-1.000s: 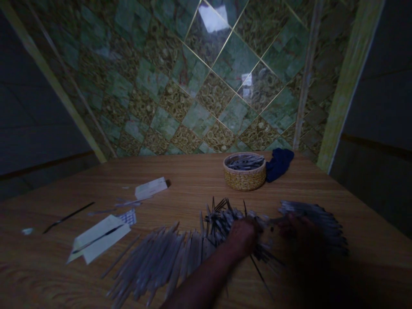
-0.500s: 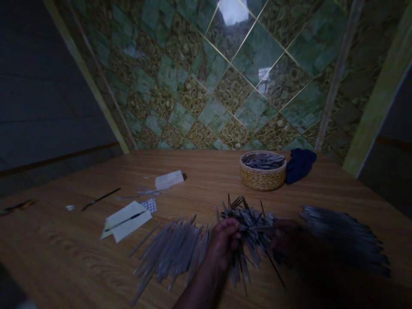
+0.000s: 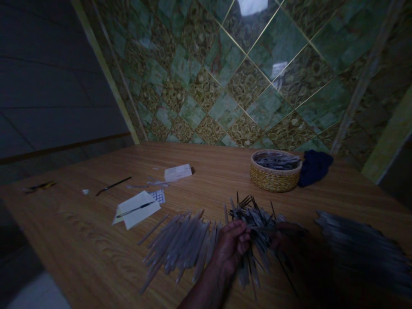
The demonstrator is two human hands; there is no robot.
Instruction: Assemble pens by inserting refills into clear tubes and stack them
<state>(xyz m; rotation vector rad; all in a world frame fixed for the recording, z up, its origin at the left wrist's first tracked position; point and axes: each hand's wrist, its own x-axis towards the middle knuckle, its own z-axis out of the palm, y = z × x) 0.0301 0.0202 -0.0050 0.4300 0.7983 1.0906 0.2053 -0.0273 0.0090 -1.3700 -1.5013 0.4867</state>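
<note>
Over a tangled pile of thin dark and pale sticks (image 3: 257,214), my left hand (image 3: 234,242) has its fingers pinched on the end of a thin stick-like piece. My right hand (image 3: 283,240) lies in deep shadow on the other side of that pile, around the same piece; its fingers are too dark to make out. Left of my left hand is a spread of pale, clear-looking sticks (image 3: 183,244). A row of darker sticks (image 3: 363,249) lies on the table at the right.
A woven basket (image 3: 275,178) full of sticks stands at the back right beside a dark blue cloth (image 3: 315,167). On the wooden table (image 3: 96,231), a white box (image 3: 178,172), folded paper (image 3: 138,210), a black tool (image 3: 114,186) and a yellow-handled tool (image 3: 40,187) lie to the left.
The view has shifted, so the things on the table appear farther right. Both hands stay at the pile in much the same pose.
</note>
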